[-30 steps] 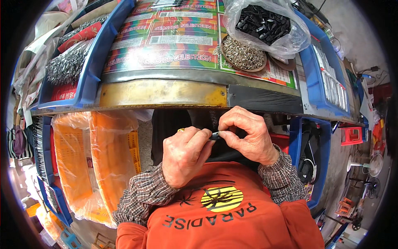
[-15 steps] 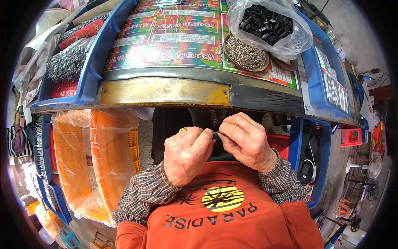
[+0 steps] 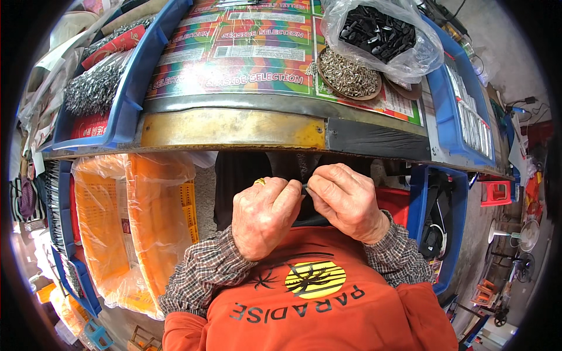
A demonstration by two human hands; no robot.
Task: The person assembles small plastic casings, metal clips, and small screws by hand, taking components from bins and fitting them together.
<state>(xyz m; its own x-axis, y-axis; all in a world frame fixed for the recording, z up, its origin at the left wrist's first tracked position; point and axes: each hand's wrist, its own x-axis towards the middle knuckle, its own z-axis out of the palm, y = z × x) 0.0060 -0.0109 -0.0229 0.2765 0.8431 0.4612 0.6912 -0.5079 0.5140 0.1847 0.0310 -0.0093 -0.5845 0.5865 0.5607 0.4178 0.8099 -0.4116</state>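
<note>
Both hands meet over my lap, just below the table's front edge. My left hand (image 3: 264,217) is closed, its fingertips pressed together and its knuckles toward me. Opposite it, my right hand (image 3: 345,202) is closed too, thumb and fingers pinched. Between the fingertips shows a sliver of a small dark piece (image 3: 304,188); most of it is hidden, and its kind cannot be made out. On the table beyond lie a round dish of small metal pins (image 3: 349,75) and a clear plastic bag (image 3: 430,55) of black plastic parts (image 3: 377,34).
A blue bin of thin metal rods (image 3: 96,85) stands at the table's left, and another blue bin (image 3: 468,111) with silvery strips at its right. Below left is an orange crate (image 3: 105,228) lined with clear plastic. A blue box (image 3: 417,202) with black items sits below right.
Both hands stay in nearly the same place, fingertips together. My right hand has shifted very slightly to the left.
</note>
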